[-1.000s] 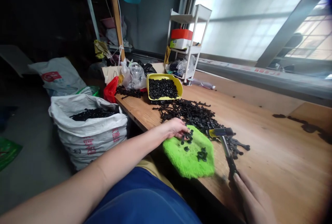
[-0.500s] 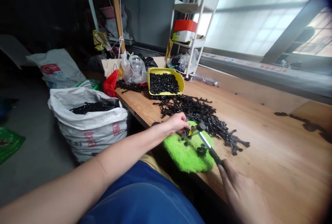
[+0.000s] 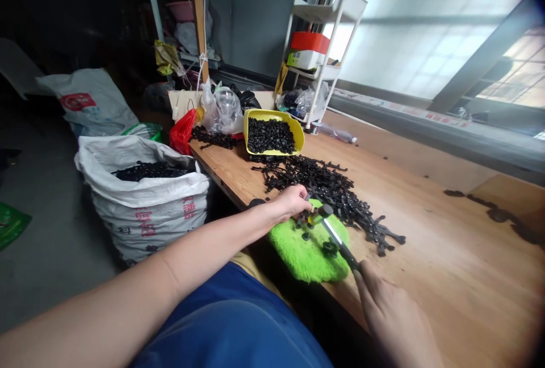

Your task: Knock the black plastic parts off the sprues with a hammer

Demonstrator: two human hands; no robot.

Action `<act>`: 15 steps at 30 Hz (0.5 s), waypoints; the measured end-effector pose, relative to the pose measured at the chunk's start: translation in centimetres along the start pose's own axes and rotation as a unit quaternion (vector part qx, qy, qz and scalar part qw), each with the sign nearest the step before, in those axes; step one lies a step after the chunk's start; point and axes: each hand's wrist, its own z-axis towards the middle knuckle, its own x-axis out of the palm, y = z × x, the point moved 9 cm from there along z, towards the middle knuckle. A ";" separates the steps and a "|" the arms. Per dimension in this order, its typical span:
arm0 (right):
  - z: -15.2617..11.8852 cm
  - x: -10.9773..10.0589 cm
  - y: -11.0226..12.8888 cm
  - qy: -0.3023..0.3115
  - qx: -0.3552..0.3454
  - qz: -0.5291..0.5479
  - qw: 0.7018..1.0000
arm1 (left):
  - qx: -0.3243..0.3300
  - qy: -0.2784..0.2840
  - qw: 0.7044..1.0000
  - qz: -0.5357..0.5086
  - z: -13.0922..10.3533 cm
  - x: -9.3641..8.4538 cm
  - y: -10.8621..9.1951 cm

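Note:
My right hand point(image 3: 389, 305) is closed around the black handle of a small two-faced hammer point(image 3: 333, 233), which has a bright metal shaft, a black face and a yellow face. The hammer head is low over a fluffy lime-green pad point(image 3: 306, 260) at the bench edge. Beside the head, my left hand point(image 3: 293, 200) pinches a small black plastic piece, mostly hidden by the fingers. Several loose round black pieces point(image 3: 330, 247) lie on the pad. Just beyond is a heap of black branched plastic strips point(image 3: 336, 189).
A yellow scoop-shaped tray point(image 3: 298, 135) full of small black pieces stands behind the heap on the wooden bench point(image 3: 443, 266). Left of the bench is a white woven sack point(image 3: 145, 203) with black strips inside. A white shelf rack point(image 3: 327, 67) stands at the back by the window.
The hammer has shifted slightly down and left, its head still close to my left fingers. My left hand keeps its pinch over the pad. The whole view has turned slightly.

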 end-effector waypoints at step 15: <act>-1.4 0.0 -3.2 -0.068 0.005 0.162 0.985 | -0.014 -0.015 0.985 -0.170 -1.1 -2.0 1.2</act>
